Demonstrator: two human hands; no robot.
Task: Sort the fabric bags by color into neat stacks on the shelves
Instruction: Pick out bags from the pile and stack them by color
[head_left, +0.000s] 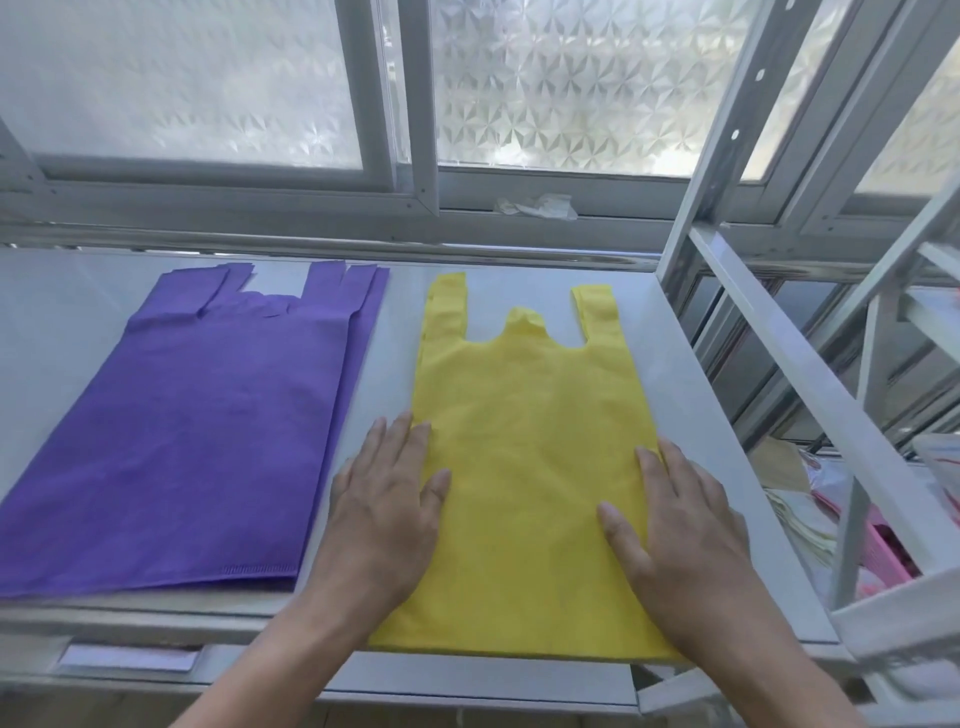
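Now left hand and right hand, fingers straight, press a seemingly single yellow bag.

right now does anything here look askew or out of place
The purple stack is not square: its layers fan out on the right and the back handles are staggered. The yellow bag, under the left hand and right hand, overhangs the front edge of the shelf.

Purple bags beside a yellow bag on a pale grey shelf, under star-patterned frosted windows.
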